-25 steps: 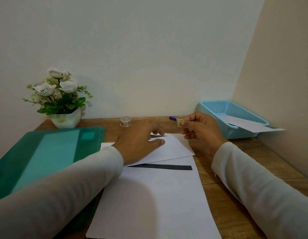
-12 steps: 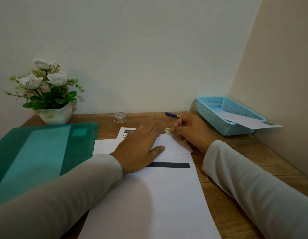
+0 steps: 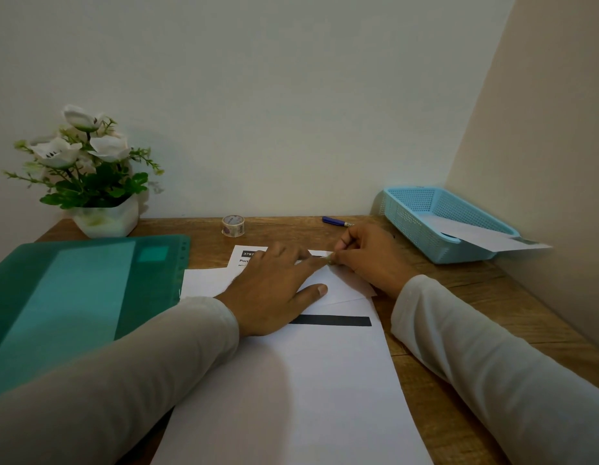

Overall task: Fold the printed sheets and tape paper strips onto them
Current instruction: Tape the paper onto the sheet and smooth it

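The folded sheet (image 3: pixel 345 287) lies on a larger printed sheet (image 3: pixel 308 380) on the tabletop (image 3: pixel 476 297), long axis left to right, directly under both hands. The left hand (image 3: pixel 274 290) presses it flat with straight fingers. At its far right corner the right hand (image 3: pixel 368 260), the nearer one there, pinches a small greenish piece of tape (image 3: pixel 330 260) in curled fingers, held low and seemingly ready to stick it down.

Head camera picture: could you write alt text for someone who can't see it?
A person's left hand presses a folded white sheet flat on a wooden desk while the right hand pinches a small greenish piece at its top edge. A tape roll, blue pen, blue basket, green folder and potted flowers sit around.
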A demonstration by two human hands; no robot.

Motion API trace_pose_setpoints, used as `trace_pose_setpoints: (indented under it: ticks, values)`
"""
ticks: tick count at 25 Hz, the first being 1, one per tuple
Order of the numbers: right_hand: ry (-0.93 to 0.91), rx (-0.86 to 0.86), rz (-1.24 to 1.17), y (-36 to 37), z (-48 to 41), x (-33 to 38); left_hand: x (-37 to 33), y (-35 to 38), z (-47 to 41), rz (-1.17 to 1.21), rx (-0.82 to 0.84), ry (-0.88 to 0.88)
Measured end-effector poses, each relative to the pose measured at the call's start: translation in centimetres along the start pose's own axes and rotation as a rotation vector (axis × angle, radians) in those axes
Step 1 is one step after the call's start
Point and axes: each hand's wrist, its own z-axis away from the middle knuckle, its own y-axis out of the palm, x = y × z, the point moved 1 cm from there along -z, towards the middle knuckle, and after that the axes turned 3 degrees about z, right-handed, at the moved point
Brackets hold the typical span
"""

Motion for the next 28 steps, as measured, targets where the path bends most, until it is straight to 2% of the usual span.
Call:
trace_pose_setpoints:
  ticks: [9, 28]
  values:
    - [-0.004, -0.022, 0.058, 0.34, -0.19, -0.07, 0.02, 0.12, -0.07, -0.011, 0.008, -0.007]
    - [-0.035, 0.042, 0.131, 0.07, -0.38, 0.46, -0.16, 0.01, -0.26, -0.034, -0.016, -0.007]
